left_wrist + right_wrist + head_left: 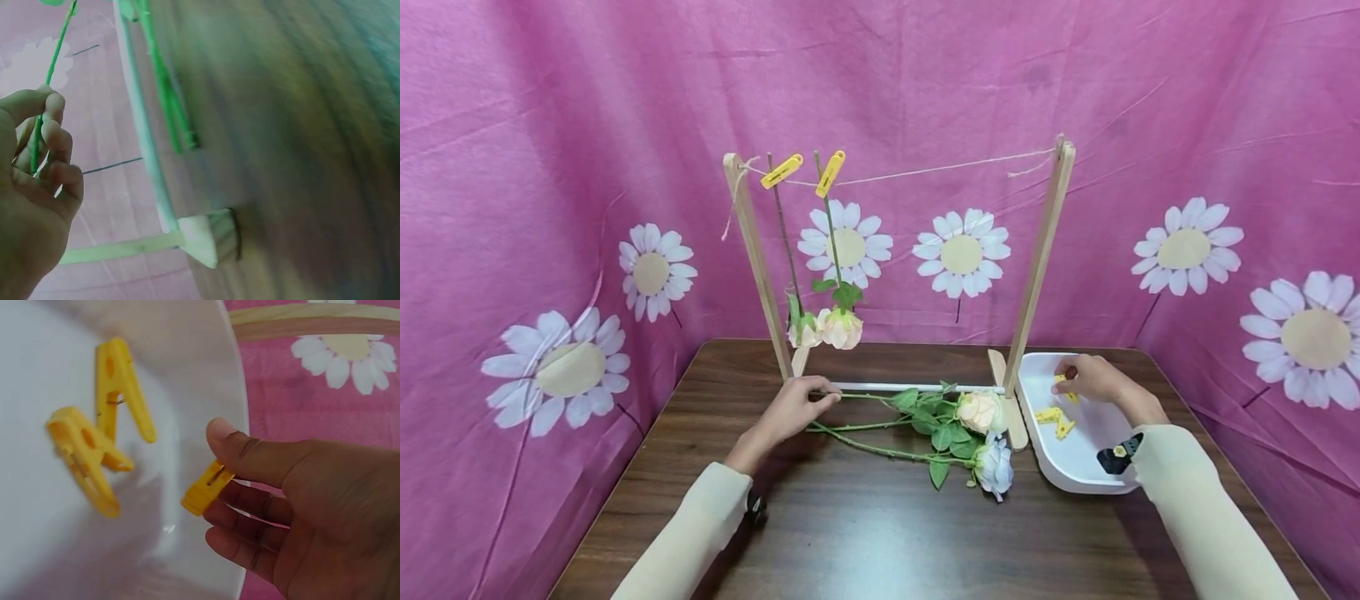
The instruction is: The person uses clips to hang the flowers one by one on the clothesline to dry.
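Both hands pinch something: the left hand [790,408] has a green stem [56,59] between thumb and fingertips, its remaining fingers loosely bent, and the right hand [1097,385] grips a yellow clothespin [203,494] narrowly between thumb and fingers. The pinched stem runs rightward from the left hand, near the white rod [917,387], into a cluster of leaves [942,421]; which bloom it ends in cannot be told. Two other stems lie on the desk [887,533] just beside that hand, and a cream rose [981,412] and a pale blue rose [995,467] rest at the right of the bunch, between the two hands. Over the white tray [1052,461] on the right, the right hand's clothespin is near two loose yellow clips [1055,421] lying inside. Well above the left hand, two pegs [830,173] on the string [940,171] hold two upside-down roses [841,328] by their stems, toward the left wooden post [758,258] of the frame.
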### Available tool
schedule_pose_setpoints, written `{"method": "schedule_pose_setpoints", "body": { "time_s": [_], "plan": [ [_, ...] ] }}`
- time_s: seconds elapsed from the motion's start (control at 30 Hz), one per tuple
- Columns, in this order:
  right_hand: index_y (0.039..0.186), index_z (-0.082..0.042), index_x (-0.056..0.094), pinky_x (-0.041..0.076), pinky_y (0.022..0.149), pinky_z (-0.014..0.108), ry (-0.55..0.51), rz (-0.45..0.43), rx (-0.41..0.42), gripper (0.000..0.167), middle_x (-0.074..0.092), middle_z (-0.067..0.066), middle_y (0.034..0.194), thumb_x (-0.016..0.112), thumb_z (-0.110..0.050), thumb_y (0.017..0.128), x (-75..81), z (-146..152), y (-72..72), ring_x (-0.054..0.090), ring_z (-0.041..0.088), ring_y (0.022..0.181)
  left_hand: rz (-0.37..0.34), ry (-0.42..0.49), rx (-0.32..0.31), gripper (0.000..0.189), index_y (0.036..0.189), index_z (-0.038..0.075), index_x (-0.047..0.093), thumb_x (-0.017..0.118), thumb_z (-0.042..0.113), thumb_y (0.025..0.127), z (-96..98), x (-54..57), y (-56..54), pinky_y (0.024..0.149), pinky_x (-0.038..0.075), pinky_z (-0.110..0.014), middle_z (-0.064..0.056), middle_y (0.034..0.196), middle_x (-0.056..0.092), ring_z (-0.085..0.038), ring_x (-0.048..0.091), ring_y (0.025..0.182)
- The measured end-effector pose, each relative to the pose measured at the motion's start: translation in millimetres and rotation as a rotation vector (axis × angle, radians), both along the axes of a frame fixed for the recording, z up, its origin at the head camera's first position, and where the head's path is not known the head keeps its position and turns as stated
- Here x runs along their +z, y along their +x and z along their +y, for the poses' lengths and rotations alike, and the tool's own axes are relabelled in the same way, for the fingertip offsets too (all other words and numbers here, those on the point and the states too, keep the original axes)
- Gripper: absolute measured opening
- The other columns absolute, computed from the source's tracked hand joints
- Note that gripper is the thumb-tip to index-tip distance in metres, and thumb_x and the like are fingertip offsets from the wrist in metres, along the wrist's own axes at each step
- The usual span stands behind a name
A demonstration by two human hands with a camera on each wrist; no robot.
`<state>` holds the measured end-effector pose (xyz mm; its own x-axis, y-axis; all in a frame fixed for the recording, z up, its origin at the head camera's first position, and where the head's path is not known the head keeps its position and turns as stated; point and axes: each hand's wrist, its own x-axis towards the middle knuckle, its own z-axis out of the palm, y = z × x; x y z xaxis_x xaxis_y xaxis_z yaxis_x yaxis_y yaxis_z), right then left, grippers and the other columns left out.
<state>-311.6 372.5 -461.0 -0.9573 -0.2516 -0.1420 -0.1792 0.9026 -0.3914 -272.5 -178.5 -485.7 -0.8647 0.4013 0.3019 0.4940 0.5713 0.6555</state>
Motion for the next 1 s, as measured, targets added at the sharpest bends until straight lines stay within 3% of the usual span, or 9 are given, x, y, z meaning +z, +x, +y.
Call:
{"method": "schedule_pose_setpoints", "body": {
  "time_s": [0.07, 0.2, 0.37, 0.5, 0.63, 0.73, 0.83, 0.93, 1.0],
  "plan": [
    [0.117, 0.009, 0.07, 0.055, 0.076, 0.038, -0.016, 0.035, -0.001, 0.037, 0.07, 0.019, 0.1, 0.082, -0.015, 0.093, 4.0, -2, -0.1, 0.063, 0.029, 0.09, -0.013, 0.028, 0.011, 0.006, 0.101, 0.014, 0.083, 0.078, 0.017, 0.098, 1.4, 5.7, 0.2, 0.074, 0.061, -0.041, -0.002, 0.092, 0.082, -0.013, 0.072, 0.078],
    [0.121, 0.007, 0.07, 0.057, 0.077, 0.042, -0.043, 0.078, -0.017, 0.036, 0.071, 0.021, 0.104, 0.081, -0.015, 0.094, 11.2, -7, -0.2, 0.065, 0.032, 0.094, -0.081, 0.077, 0.044, 0.011, 0.103, 0.014, 0.083, 0.08, 0.023, 0.097, 5.5, 17.3, 1.7, 0.057, 0.049, -0.026, 0.001, 0.075, 0.077, -0.01, 0.062, 0.056],
    [0.12, 0.003, 0.071, 0.056, 0.075, 0.038, -0.068, 0.115, -0.025, 0.034, 0.07, 0.02, 0.105, 0.081, -0.017, 0.095, 17.6, -13, -0.2, 0.065, 0.031, 0.093, -0.212, 0.166, 0.099, 0.009, 0.094, 0.018, 0.08, 0.083, 0.026, 0.095, 14.0, 31.9, 6.4, 0.053, 0.045, -0.023, 0.0, 0.062, 0.069, -0.021, 0.064, 0.057],
    [0.122, 0.006, 0.07, 0.058, 0.077, 0.042, -0.081, 0.149, -0.029, 0.037, 0.071, 0.022, 0.107, 0.08, -0.017, 0.095, 26.4, -20, 2.4, 0.066, 0.033, 0.095, -0.317, 0.312, 0.113, 0.01, 0.094, 0.017, 0.078, 0.084, 0.025, 0.093, 20.7, 39.7, 8.2, 0.049, 0.044, -0.022, -0.003, 0.063, 0.068, -0.022, 0.059, 0.055],
    [0.126, 0.01, 0.067, 0.06, 0.084, 0.052, -0.098, 0.17, -0.044, 0.041, 0.072, 0.027, 0.111, 0.078, -0.017, 0.096, 32.4, -26, 4.2, 0.068, 0.039, 0.1, -0.33, 0.488, 0.05, 0.017, 0.103, 0.006, 0.074, 0.08, 0.02, 0.097, 28.5, 42.0, 7.1, 0.054, 0.051, -0.024, -0.007, 0.079, 0.077, -0.015, 0.063, 0.057],
    [0.126, 0.008, 0.066, 0.06, 0.089, 0.056, -0.112, 0.18, -0.058, 0.039, 0.071, 0.027, 0.114, 0.076, -0.017, 0.098, 33.8, -29, 4.6, 0.068, 0.041, 0.104, -0.3, 0.603, -0.065, 0.021, 0.113, -0.004, 0.062, 0.071, 0.013, 0.104, 35.3, 41.4, 6.5, 0.065, 0.063, -0.031, -0.019, 0.106, 0.08, -0.019, 0.076, 0.067],
    [0.125, 0.008, 0.062, 0.061, 0.087, 0.056, -0.139, 0.209, -0.056, 0.034, 0.071, 0.027, 0.112, 0.073, -0.014, 0.101, 35.6, -31, 5.3, 0.07, 0.042, 0.103, -0.282, 0.694, -0.196, 0.023, 0.119, -0.01, 0.048, 0.057, 0.01, 0.111, 43.1, 41.2, 6.1, 0.08, 0.068, -0.046, -0.033, 0.129, 0.07, -0.03, 0.082, 0.088],
    [0.125, 0.008, 0.055, 0.062, 0.081, 0.05, -0.19, 0.226, -0.055, 0.03, 0.072, 0.027, 0.108, 0.066, -0.011, 0.106, 38.5, -34, 7.0, 0.072, 0.041, 0.098, -0.277, 0.754, -0.273, 0.025, 0.122, -0.011, 0.041, 0.048, 0.011, 0.114, 50.3, 41.4, 4.7, 0.095, 0.063, -0.054, -0.04, 0.133, 0.063, -0.036, 0.08, 0.103],
    [0.129, 0.009, 0.048, 0.061, 0.076, 0.045, -0.229, 0.227, -0.055, 0.03, 0.07, 0.028, 0.108, 0.06, -0.011, 0.109, 41.1, -36, 8.4, 0.072, 0.039, 0.093, -0.266, 0.784, -0.277, 0.025, 0.123, -0.011, 0.042, 0.049, 0.012, 0.114, 55.1, 42.6, 3.5, 0.101, 0.061, -0.054, -0.039, 0.13, 0.066, -0.033, 0.08, 0.106]
  ]
}}
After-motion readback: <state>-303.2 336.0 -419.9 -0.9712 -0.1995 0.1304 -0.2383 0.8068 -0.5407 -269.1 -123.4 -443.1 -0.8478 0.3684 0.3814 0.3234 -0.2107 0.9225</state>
